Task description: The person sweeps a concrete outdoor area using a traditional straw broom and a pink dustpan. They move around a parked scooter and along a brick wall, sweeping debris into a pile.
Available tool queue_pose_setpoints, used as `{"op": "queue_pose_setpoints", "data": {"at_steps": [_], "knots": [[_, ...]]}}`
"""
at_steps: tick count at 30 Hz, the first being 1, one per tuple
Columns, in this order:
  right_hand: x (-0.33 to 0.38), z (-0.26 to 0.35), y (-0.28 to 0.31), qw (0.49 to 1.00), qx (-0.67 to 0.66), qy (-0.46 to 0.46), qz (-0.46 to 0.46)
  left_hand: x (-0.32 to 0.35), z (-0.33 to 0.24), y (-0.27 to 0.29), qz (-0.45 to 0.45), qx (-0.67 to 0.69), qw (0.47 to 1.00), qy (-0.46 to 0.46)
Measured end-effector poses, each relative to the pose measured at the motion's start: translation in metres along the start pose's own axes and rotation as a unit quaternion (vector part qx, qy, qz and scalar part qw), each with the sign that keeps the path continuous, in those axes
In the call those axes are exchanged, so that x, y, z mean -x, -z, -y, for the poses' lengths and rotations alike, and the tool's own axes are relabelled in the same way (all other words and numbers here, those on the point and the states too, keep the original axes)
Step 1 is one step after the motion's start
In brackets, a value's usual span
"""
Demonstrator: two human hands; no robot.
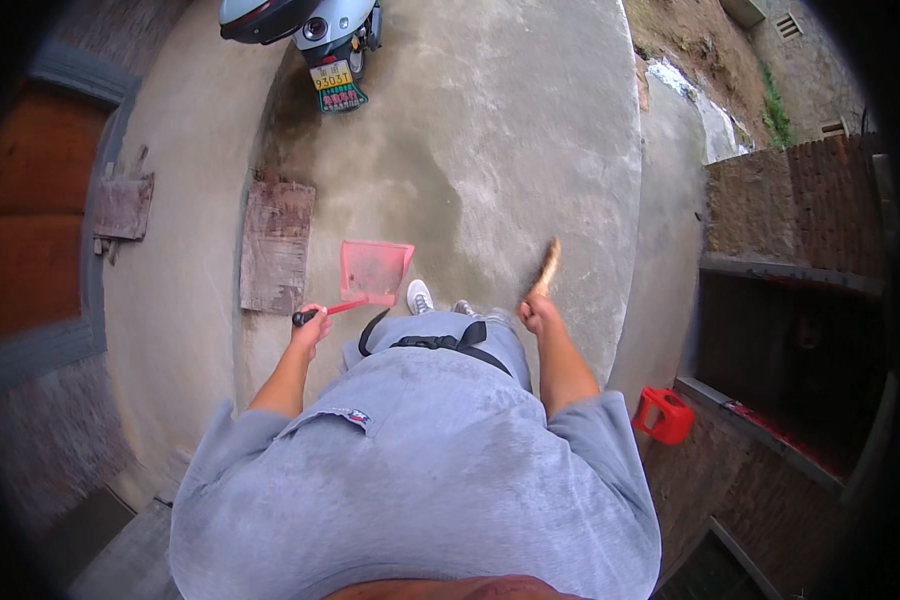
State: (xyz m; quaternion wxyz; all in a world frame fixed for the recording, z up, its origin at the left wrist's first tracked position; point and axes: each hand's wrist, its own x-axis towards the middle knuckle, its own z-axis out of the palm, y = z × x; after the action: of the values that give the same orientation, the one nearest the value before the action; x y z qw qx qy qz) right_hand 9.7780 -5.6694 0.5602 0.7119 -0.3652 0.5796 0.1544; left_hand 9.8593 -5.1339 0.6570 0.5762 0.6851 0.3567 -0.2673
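Observation:
My left hand [315,328] is closed around the black-ended handle of a red dustpan [375,266]. Its translucent pan hangs in front of me, left of my white shoe [419,297], with a few dark specks showing in it. On the other side, my right hand [537,313] grips a slim, tan, straw-like broom [549,264] that points forward and slightly right. The broom's lower end is foreshortened, so I cannot tell whether it touches the concrete.
A scooter [330,40] stands ahead on the damp concrete floor [540,120]. A worn board [277,247] lies left of the dustpan, along a raised concrete ledge [175,260]. To my right are a red plastic jug [663,416] and a dark opening in a brick wall. A wooden door [35,200] is far left.

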Motion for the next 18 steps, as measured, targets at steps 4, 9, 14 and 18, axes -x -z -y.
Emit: {"op": "queue_pose_setpoints", "data": {"at_steps": [4,9,14,18], "knots": [[-0.005,0.035,-0.125,0.993,0.103,0.01,0.057,-0.013,-0.015,-0.004,-0.013,0.0,1.0,-0.002],[-0.014,0.101,-0.199,0.971,0.176,-0.055,0.155,-0.017,-0.01,-0.021,-0.068,0.039,0.996,0.034],[-0.043,0.185,-0.23,0.946,0.178,-0.09,0.254,-0.022,-0.021,-0.05,-0.146,0.072,0.985,0.048],[-0.073,0.239,-0.23,0.944,0.176,-0.145,0.239,-0.005,-0.036,-0.082,-0.215,-0.004,0.976,-0.029]]}}
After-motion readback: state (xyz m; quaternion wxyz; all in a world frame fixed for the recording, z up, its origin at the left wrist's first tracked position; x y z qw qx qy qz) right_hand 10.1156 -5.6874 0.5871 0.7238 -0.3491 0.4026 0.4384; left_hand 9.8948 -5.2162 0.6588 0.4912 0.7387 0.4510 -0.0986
